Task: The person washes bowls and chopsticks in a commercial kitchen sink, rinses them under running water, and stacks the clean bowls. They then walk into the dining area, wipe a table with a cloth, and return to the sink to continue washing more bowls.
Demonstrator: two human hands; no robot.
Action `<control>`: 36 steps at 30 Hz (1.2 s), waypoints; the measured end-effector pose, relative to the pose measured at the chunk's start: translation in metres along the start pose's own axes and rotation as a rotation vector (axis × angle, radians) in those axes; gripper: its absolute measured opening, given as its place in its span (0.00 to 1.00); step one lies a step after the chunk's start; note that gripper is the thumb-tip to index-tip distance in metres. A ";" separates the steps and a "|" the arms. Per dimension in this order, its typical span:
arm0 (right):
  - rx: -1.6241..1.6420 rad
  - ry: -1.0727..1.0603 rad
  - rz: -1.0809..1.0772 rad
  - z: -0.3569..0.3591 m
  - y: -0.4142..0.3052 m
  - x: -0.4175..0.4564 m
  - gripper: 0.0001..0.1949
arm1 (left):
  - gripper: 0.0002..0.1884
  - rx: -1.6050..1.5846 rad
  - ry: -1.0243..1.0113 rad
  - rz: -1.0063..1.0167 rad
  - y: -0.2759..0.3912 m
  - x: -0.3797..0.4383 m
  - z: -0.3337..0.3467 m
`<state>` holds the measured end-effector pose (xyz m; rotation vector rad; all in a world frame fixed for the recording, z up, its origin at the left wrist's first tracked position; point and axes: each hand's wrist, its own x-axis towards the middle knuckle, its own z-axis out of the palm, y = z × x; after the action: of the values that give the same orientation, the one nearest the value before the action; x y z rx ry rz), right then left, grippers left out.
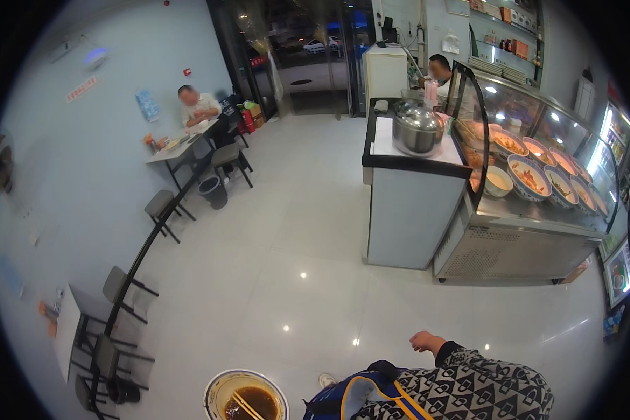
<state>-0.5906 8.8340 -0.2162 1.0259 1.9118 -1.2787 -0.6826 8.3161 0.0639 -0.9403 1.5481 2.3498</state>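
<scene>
At the lower right, my right hand (425, 340) hangs over the tiled floor with its fingers loosely curled. Nothing shows in it, and it touches nothing; how far the fingers are closed is too small to tell. Its arm wears a black-and-white patterned sleeve, beside a blue apron (328, 401) with yellow trim. A white bowl with a blue rim (218, 394) is cut off by the bottom edge. Brown broth (260, 396) lies in it, and a pair of chopsticks (248, 405) leans inside. My left hand is out of view, as is whatever supports the bowl.
A counter (415, 215) bears a lidded steel pot (419, 131). Beside it, a glass display case (525, 252) holds several bowls of food. Along the left wall are tables (68, 336), stools (160, 203) and a bin (213, 193). One person (202, 105) sits there; another (441, 79) is behind the counter.
</scene>
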 end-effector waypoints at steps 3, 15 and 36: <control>0.222 0.025 0.128 -0.014 -0.075 -0.029 0.17 | 0.05 0.200 -0.037 -0.017 0.054 0.057 0.069; 0.185 0.065 -0.187 -0.191 -0.281 0.046 0.20 | 0.17 -0.033 -0.507 -0.104 0.108 0.323 0.341; 0.260 0.592 -0.503 -0.569 -0.685 0.319 0.13 | 0.09 0.344 -0.439 -0.178 0.227 0.546 0.818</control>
<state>-1.3796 9.2917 0.0348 1.1936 2.6249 -1.6652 -1.5506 8.8268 0.1288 -0.4267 1.5383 1.9146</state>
